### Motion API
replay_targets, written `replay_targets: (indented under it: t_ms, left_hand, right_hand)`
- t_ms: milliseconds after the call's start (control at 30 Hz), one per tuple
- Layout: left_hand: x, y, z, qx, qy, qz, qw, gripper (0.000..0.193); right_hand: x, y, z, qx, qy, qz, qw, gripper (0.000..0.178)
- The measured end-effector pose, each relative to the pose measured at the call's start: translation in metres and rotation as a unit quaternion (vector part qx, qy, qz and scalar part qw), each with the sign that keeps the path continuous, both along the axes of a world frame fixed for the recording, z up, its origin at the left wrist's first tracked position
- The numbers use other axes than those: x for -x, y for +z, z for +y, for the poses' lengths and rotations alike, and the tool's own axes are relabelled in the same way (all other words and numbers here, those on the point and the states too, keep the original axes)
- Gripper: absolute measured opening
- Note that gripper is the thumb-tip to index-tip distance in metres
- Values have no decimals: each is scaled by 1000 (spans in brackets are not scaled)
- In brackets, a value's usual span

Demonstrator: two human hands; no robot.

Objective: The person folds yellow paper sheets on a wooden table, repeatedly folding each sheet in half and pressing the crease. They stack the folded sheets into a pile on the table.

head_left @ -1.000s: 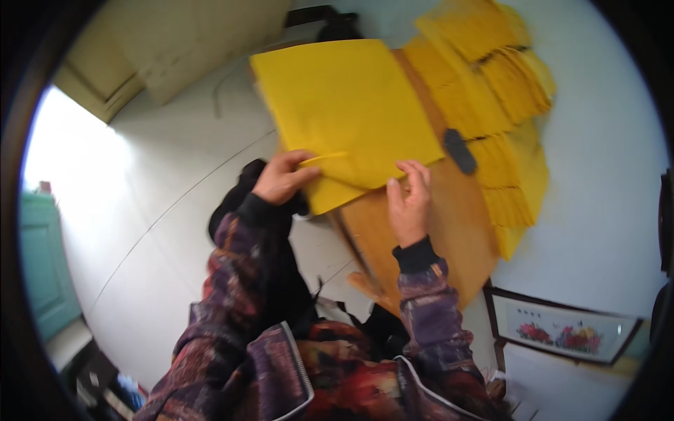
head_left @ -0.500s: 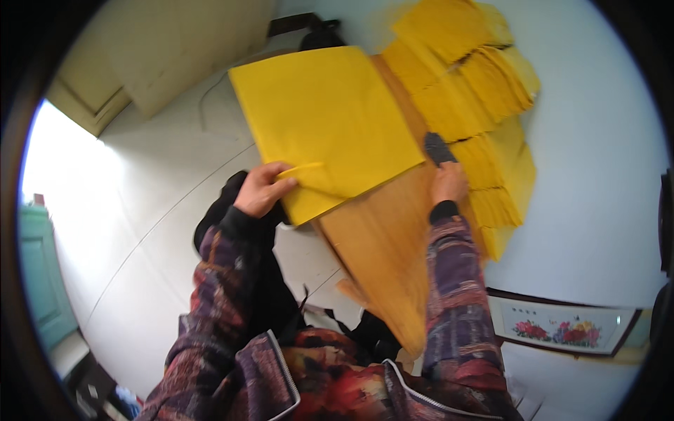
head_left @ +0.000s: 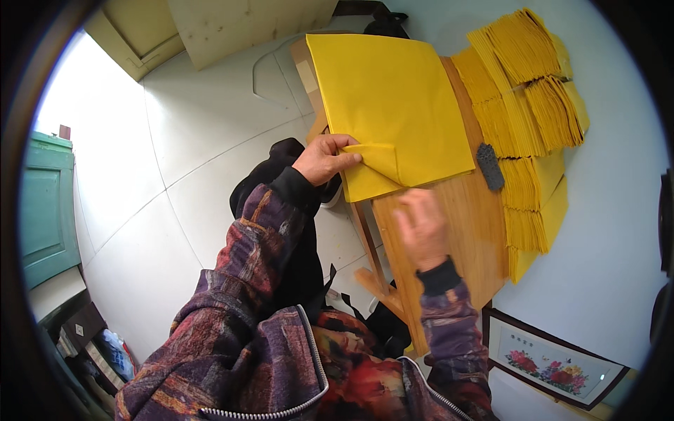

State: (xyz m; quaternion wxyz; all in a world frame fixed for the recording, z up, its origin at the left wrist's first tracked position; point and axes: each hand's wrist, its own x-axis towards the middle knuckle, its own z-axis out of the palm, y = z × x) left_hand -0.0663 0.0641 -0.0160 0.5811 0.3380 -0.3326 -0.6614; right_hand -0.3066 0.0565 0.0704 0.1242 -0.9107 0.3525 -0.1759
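A stack of yellow sheets (head_left: 393,98), paper or thin cloth, lies on the wooden table. My left hand (head_left: 326,160) is closed on the near left corner of the top sheet, between thumb and fingers. That corner is turned up into a flap (head_left: 375,156) with a slanting crease. Just below the stack's near edge, my right hand (head_left: 423,228) hovers over the wood. It is blurred, its fingers half bent and apart, with nothing seen in them. A dark grey, rough oblong block (head_left: 490,167) rests right of the stack, apart from both hands.
Bundles of folded yellow sheets (head_left: 523,119) are piled along the table's right side by the pale wall. The wooden table (head_left: 449,245) narrows toward me. A framed flower picture (head_left: 551,361) is at lower right. Pale tiled floor (head_left: 189,189) and a green cabinet (head_left: 53,203) lie left.
My right hand has let go of the grey block and come left toward the folded corner. My left hand still pinches the corner, now folded further over. The whole view has shifted.
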Motion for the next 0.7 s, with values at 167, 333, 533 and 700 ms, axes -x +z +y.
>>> replay_targets:
  t_ms: [167, 333, 533, 700]
  left_hand:
    - [1, 0, -1, 0, 6, -1, 1000, 19]
    - [1, -1, -2, 5, 8, 1, 1000, 18]
    - [-1, -4, -2, 34, -10, 7, 999, 18]
    - [-3, -3, -1, 43, -15, -3, 999, 19]
  right_hand:
    - [-47, -9, 9, 95, 37, 36, 994, 34]
    - [-49, -8, 1, 121, 51, 33, 991, 21]
    - [-48, -5, -11, 54, 50, -13, 997, 12]
    - [-47, -1, -19, -117, 29, -63, 991, 11]
